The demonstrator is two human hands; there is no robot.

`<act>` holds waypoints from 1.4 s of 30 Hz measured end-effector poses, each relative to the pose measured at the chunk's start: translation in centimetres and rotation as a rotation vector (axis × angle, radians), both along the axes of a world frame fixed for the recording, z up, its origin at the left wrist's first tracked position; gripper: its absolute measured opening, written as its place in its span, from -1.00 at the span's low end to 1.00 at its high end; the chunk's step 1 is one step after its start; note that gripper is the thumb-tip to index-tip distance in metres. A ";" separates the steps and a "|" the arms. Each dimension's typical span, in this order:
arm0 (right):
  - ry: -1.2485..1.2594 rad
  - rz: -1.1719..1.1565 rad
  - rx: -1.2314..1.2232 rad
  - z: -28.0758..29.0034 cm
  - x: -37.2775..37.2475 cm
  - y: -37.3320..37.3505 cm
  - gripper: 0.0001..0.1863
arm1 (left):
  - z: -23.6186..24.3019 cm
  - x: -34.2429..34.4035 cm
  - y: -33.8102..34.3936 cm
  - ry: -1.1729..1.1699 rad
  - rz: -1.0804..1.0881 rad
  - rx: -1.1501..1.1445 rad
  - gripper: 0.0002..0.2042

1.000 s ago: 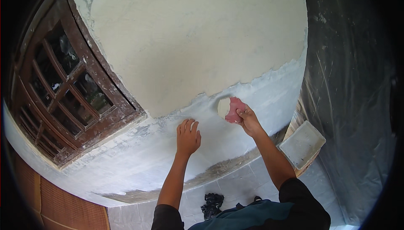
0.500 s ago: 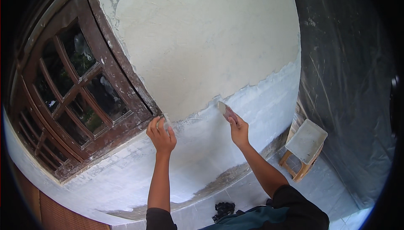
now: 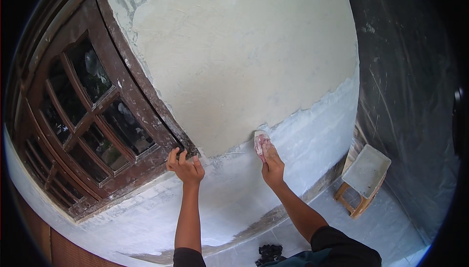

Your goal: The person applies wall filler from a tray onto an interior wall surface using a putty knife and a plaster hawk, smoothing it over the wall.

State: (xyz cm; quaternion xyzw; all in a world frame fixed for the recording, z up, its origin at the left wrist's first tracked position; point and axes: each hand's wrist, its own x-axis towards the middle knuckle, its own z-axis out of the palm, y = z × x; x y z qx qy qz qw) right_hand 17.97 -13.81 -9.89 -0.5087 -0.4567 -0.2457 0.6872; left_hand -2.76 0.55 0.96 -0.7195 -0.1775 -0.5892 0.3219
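My right hand (image 3: 273, 165) grips a putty knife (image 3: 261, 144) with a reddish, putty-smeared body. Its tip meets the wall at the ragged lower edge of the cream putty coat (image 3: 244, 57). Below that edge the wall (image 3: 234, 184) is bluish white. My left hand (image 3: 186, 169) is at the lower right corner of the brown wooden window frame (image 3: 183, 140), fingers bent and spread apart. I see nothing held in it.
A shallow, pale rectangular tray (image 3: 366, 169) rests on a wooden-coloured stool (image 3: 361, 205) at the right. Dark plastic sheeting (image 3: 405, 96) hangs beside it. Near my body a crumpled black item (image 3: 269, 254) lies on the tiled floor (image 3: 244, 253). Window panes (image 3: 88, 62) fill the left.
The putty knife has turned more upright and flatter to the wall. My left hand has shifted slightly, its fingers spreading at the frame corner. The view has moved a little, so the wall appears lower.
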 end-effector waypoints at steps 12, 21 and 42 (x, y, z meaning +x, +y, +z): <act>-0.129 -0.187 -0.046 -2.4 -0.4 4.7 -0.56 | -0.6 -0.1 0.3 0.020 0.060 0.056 -0.64; -0.172 -0.299 -0.098 -4.7 -0.8 4.7 -0.61 | -0.7 0.1 0.2 0.030 0.062 0.061 -0.64; 0.058 0.200 -0.189 6.0 7.6 -0.6 -0.78 | -0.4 0.2 -0.2 0.051 0.064 0.009 -0.64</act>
